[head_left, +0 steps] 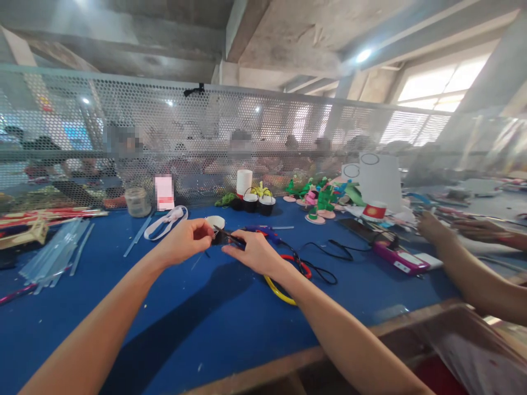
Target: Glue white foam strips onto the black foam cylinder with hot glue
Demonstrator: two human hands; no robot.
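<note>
A small paper cup (216,222) with a white inside and black outer side is over the blue table. My left hand (195,235) is closed at the cup's left edge, thumb and fingers pinched on it. My right hand (254,250) grips a slim dark pointed tool (233,237), its tip reaching to the cup. Whether the tool is tweezers or scissors I cannot tell. Just beyond my right hand lies a blue glue gun (272,235) with a clear glue stick (285,227). Near my right wrist are a yellow ring (280,292) and a red ring (303,265), partly hidden.
Two black cups with handles (267,205) stand before stacked white cups (244,180). Green figures (325,198) are at the back right. Clear glue sticks (53,255), a jar (138,203) and white ribbon (164,224) lie left. A co-worker's arm (465,269) reaches in from the right.
</note>
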